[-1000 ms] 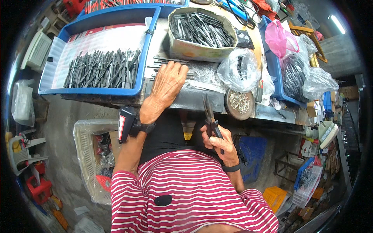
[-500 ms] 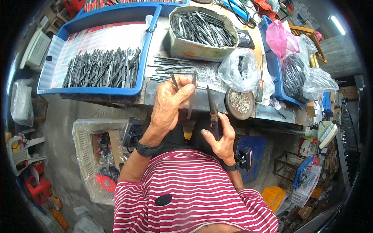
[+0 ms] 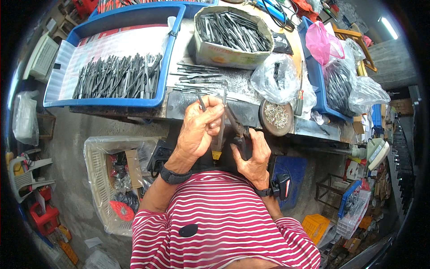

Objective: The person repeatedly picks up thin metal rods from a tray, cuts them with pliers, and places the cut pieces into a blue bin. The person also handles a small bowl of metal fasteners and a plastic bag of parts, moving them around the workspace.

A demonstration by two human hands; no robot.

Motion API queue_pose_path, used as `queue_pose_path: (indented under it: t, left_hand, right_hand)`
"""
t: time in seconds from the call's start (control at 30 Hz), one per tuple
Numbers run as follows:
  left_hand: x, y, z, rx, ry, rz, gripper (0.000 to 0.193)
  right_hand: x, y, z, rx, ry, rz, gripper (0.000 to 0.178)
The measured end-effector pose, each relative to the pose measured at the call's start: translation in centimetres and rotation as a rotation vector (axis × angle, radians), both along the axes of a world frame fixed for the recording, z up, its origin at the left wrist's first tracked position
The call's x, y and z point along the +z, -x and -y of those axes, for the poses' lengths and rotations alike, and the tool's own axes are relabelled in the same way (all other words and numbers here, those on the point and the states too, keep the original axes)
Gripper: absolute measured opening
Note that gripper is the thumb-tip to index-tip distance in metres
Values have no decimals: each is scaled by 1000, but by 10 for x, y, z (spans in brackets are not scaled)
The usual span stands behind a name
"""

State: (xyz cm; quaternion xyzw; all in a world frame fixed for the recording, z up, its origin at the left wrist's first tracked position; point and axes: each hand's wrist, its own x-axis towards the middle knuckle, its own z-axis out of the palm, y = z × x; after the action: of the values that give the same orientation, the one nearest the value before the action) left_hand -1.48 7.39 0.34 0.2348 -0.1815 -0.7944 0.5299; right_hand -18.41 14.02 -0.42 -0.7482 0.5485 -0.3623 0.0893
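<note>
Left hand (image 3: pixel 197 132): thumb and fingers pinched tight on thin grey strip (image 3: pixel 223 103), near upright at bench's front edge. Second dark piece (image 3: pixel 201 101) pokes out too. Right hand (image 3: pixel 254 162) wrapped round pliers (image 3: pixel 236 125), tips right by strip, can't tell if touching. Loose strips (image 3: pixel 197 79) behind, full carton (image 3: pixel 228 56) beyond, blue tray (image 3: pixel 103 106) off left.

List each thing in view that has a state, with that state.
Left hand: pinching a thin strip
Right hand: holding pliers
Pliers: tips raised, opening unclear
Box: open, heaped with dark strips
Left blue tray: open, partly filled
Round dish: holding small metal pieces
Tube light: lit
</note>
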Motion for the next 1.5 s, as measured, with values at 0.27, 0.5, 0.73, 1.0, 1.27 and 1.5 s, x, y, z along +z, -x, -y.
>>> queue_pose_path:
  t: [0.27, 0.5, 0.73, 1.0, 1.27, 1.5]
  left_hand:
    - [3, 29, -15, 391, 449, 811, 9]
    - [1, 26, -3, 584, 1318, 1296, 32]
    - [7, 20, 7, 502, 1402, 1454, 21]
    - [1, 0, 59, 637, 863, 1689, 22]
    - [-26, -7, 92, 357, 885, 1889, 22]
    - [-30, -9, 100, 346, 901, 1895, 20]
  right_hand:
    - [18, 6, -15, 92, -596, 554, 35]
    - [23, 31, -23, 225, -1117, 1365, 41]
    - [18, 31, -25, 307, -1225, 1650, 46]
    - [15, 24, -19, 216, -1074, 1343, 51]
    - [12, 23, -20, 197, -1053, 1246, 50]
    - [13, 21, -18, 205, -1048, 1212, 49]
